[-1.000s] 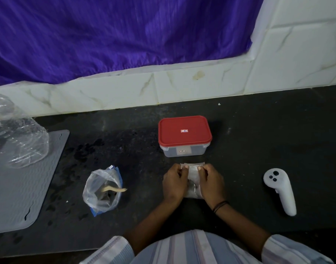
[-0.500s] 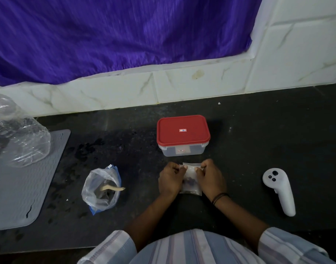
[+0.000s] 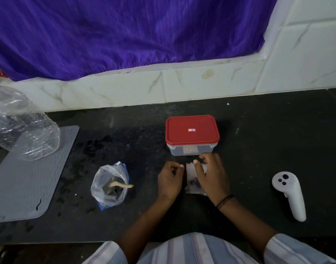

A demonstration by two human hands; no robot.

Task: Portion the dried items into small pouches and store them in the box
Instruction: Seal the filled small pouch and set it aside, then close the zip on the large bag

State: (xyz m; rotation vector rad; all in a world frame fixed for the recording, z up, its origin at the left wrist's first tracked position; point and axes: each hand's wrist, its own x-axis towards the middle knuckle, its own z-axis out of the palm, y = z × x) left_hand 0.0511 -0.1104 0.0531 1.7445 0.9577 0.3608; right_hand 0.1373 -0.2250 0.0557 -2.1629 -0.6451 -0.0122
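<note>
A small clear pouch (image 3: 191,179) with dark dried bits in it lies on the black counter, just in front of the box. My right hand (image 3: 212,175) pinches the pouch's top edge between thumb and fingers and covers its right side. My left hand (image 3: 170,181) sits just left of the pouch with fingers curled, thumb and finger pressed together, apart from the pouch. The box (image 3: 192,135) is clear plastic with a red lid, and the lid is on. To the left stands an open plastic bag (image 3: 110,184) of dried items with a wooden spoon (image 3: 121,185) sticking out.
A white handheld controller (image 3: 289,195) lies at the right. A grey ribbed mat (image 3: 26,174) covers the counter's left part, with a crumpled clear plastic bag (image 3: 20,126) on its far end. A tiled wall and purple curtain (image 3: 125,33) stand behind.
Both hands were pinching the pouch's top edge. Now my left hand has come off the pouch and sits beside it, while my right hand still holds it.
</note>
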